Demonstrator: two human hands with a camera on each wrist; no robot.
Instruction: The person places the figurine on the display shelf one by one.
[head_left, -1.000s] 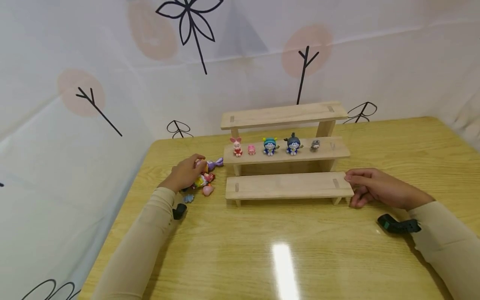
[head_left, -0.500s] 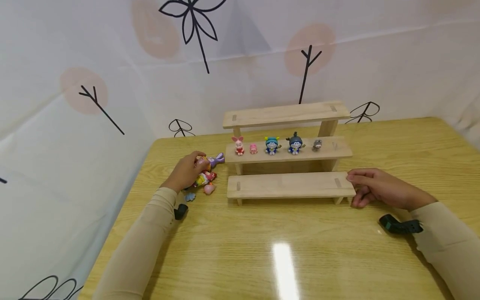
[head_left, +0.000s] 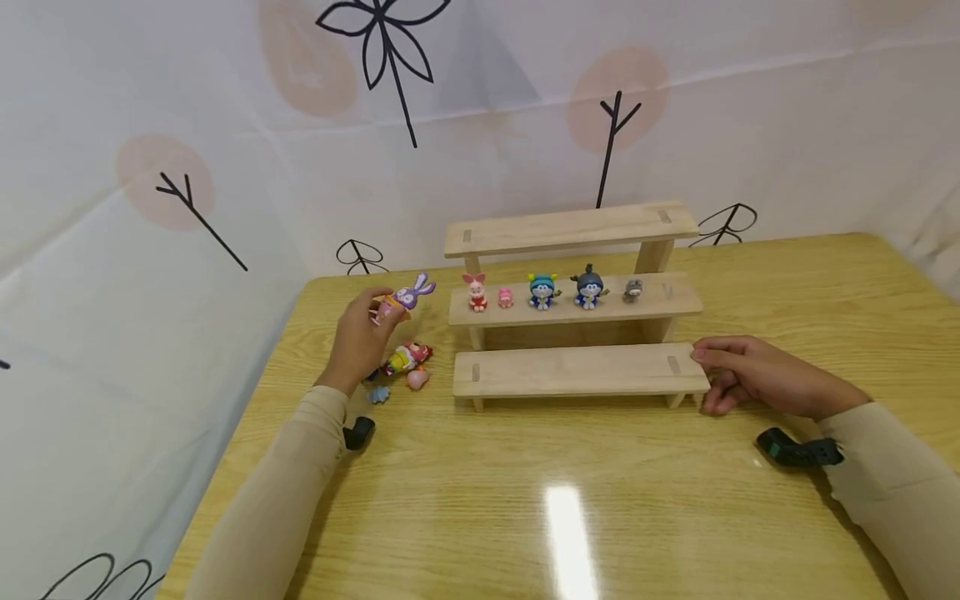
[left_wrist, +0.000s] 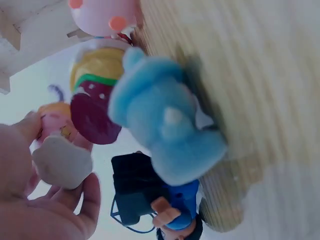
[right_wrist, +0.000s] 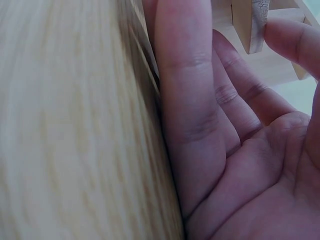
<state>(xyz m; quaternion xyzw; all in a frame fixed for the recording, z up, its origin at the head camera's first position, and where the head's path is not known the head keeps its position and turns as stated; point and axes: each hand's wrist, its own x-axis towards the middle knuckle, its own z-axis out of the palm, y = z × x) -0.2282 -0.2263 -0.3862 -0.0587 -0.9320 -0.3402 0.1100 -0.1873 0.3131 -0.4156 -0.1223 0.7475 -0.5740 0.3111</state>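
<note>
My left hand [head_left: 360, 342] holds a purple rabbit figurine [head_left: 405, 300] with long ears and an orange-pink body, raised above the left of the table. Its white base [left_wrist: 62, 162] faces the left wrist camera, with thumb and fingers around the body. Below lie a figurine in a yellow dress [head_left: 407, 358], a small pink figurine [head_left: 417, 379] and a light blue figurine [left_wrist: 165, 125]. A figurine with a black backpack [left_wrist: 132, 185] lies beside them. My right hand [head_left: 772, 379] grips the right end of the lowest board of a three-tier wooden display stand [head_left: 577, 371], thumb on its edge.
On the middle tier [head_left: 525, 315] stand several figurines in a row: a pink piglet [head_left: 476, 293], a small pink one [head_left: 506, 297], two blue-faced ones and a small grey one [head_left: 633, 290]. A patterned cloth [head_left: 495, 150] hangs behind the table.
My left hand has lifted the rabbit figurine off the pile, up and away from the other toys, and its ears now point upward. My right hand has stayed at the stand.
</note>
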